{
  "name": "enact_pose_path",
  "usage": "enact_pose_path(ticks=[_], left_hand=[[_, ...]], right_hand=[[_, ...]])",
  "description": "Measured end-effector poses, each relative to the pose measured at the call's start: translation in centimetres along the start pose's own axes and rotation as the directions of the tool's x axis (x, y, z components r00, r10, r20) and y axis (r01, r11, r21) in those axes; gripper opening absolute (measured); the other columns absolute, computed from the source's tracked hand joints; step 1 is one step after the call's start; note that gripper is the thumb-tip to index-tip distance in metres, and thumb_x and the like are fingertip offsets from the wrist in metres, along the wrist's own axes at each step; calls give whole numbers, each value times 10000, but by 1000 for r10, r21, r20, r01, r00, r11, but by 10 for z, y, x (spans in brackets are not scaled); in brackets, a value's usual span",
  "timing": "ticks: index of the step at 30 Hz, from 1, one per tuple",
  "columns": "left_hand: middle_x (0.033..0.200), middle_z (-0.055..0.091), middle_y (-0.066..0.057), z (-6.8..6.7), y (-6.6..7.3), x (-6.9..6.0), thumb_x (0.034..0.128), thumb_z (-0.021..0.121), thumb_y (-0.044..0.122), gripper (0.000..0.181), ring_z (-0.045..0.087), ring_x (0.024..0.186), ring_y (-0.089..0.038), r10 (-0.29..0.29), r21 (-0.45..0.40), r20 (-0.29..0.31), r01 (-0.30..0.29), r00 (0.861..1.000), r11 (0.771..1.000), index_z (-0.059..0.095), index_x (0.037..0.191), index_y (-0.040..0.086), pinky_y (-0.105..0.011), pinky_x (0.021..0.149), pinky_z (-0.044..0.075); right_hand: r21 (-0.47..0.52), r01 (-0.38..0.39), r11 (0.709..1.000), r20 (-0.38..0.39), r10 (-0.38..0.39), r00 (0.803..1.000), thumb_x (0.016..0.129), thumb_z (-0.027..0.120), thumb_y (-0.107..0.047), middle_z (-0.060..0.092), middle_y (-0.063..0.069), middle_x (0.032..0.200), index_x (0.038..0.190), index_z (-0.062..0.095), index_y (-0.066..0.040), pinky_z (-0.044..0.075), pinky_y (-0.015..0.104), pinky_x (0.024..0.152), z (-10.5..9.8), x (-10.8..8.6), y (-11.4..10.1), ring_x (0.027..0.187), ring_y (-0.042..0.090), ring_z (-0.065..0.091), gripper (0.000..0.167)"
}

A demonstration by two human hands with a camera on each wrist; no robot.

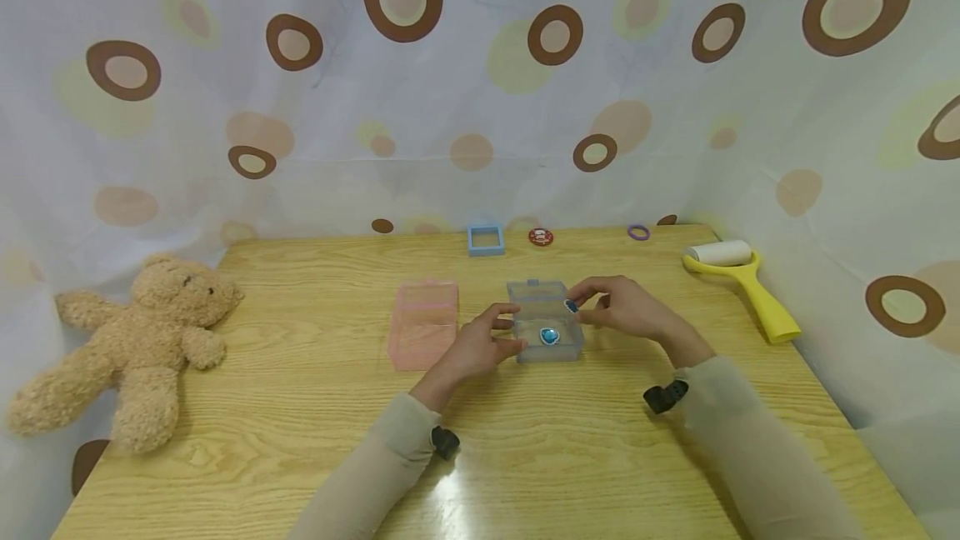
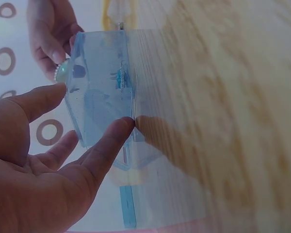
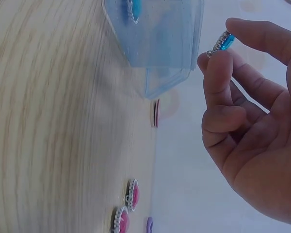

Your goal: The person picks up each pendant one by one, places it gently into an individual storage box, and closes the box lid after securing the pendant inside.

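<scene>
A translucent blue box (image 1: 551, 354) stands on the table with its lid (image 1: 537, 291) raised at the back. Inside it lies a blue gem charm (image 1: 550, 336) with a silvery beaded rim. My left hand (image 1: 474, 346) is at the box's left side, its fingers spread and their tips touching the wall. Above the box's right edge, my right hand (image 1: 633, 309) pinches a second blue gem charm (image 3: 224, 42) between thumb and fingertips. Two pink gem charms (image 3: 132, 195) lie on the table in the right wrist view; the right hand seems to hide them in the head view.
An opened pink box (image 1: 423, 332) lies left of the left hand. Along the back are a blue square frame (image 1: 486, 241), a red round badge (image 1: 541, 237) and a purple ring (image 1: 639, 232). A yellow-handled lint roller (image 1: 757, 286) lies right, a teddy bear (image 1: 146, 336) left.
</scene>
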State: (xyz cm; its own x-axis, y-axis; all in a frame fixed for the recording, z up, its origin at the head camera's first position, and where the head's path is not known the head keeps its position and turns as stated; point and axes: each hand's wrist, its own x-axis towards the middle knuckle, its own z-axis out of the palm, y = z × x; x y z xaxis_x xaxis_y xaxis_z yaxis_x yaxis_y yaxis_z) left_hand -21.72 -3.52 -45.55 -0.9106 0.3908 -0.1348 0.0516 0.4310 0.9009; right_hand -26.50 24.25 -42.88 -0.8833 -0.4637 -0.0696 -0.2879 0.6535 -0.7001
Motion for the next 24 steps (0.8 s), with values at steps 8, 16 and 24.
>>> enact_pose_path(ticks=[8,16,24], left_hand=[[1419,553,-216,0,-1,1,961,687,228,589,638,1206,-373,3,5,-8,-3,1000,1000,437,1490,164,-459,937,558],[1431,549,-200,0,-1,2,967,680,250,595,629,1219,-371,-12,7,-5,12,1000,1000,427,1500,178,-469,954,550],[1434,549,-191,0,0,1,969,678,255,598,625,1224,-372,-12,16,-3,12,1000,1000,422,1505,184,-464,953,552]], right_hand=[[2,28,1000,33,-28,999,926,713,-203,690,89,1111,1205,688,-132,539,308,639,9,6,-10,700,157,611,290],[-37,26,999,73,-23,997,913,719,-248,710,23,1146,1200,696,-170,551,358,694,18,13,-9,757,167,634,298],[-96,64,993,85,-56,995,901,733,-249,723,-14,1144,1204,707,-179,538,391,845,23,16,-6,987,171,648,312]])
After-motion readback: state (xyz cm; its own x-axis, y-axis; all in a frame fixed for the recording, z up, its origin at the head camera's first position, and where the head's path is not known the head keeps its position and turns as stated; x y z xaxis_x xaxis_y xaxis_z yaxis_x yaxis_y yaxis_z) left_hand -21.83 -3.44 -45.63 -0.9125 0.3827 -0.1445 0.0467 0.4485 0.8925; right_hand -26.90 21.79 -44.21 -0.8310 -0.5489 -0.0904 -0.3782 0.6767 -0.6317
